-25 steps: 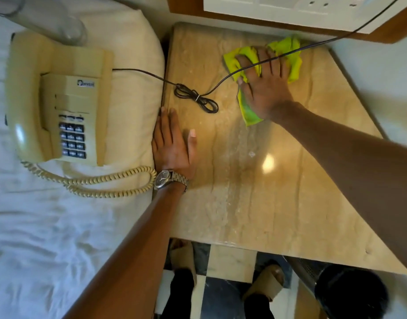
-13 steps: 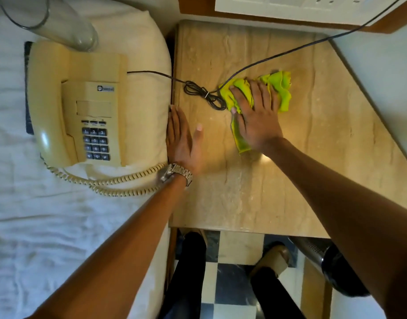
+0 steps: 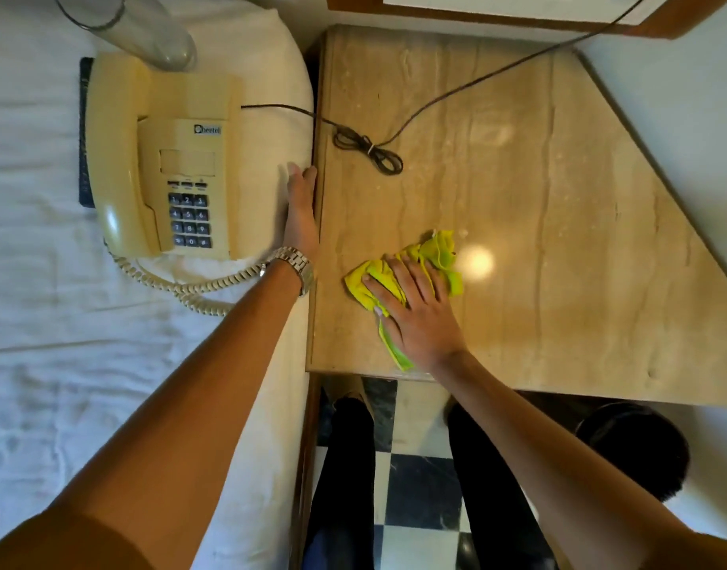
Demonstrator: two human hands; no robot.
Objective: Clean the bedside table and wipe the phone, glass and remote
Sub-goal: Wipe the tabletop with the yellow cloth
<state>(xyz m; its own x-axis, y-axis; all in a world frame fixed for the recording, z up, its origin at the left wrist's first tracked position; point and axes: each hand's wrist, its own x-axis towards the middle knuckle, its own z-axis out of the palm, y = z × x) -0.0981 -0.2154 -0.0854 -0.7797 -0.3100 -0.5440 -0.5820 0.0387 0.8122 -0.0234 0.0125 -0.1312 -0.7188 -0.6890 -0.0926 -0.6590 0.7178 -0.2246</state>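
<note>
The beige marble bedside table (image 3: pixel 538 240) fills the right half of the head view. My right hand (image 3: pixel 419 314) presses flat on a crumpled yellow cloth (image 3: pixel 436 250) near the table's front left corner. My left hand (image 3: pixel 302 211), a metal watch on its wrist, lies with fingers straight along the bed's edge against the table's left side, holding nothing. A cream corded phone (image 3: pixel 176 166) rests on the white pillow. The clear glass (image 3: pixel 148 30) lies on the bed behind the phone. A dark flat object (image 3: pixel 84 129), possibly the remote, shows from under the phone's left side.
A thin black cable (image 3: pixel 370 152) with a tied bundle crosses the table's back left part from the wall toward the phone. A dark round bin (image 3: pixel 637 446) stands on the floor under the table's front right. My legs stand on a chequered floor (image 3: pixel 419 487).
My right hand has dragged the yellow cloth from the table's back toward its front left corner. My left hand has slid off the tabletop onto the bed's edge.
</note>
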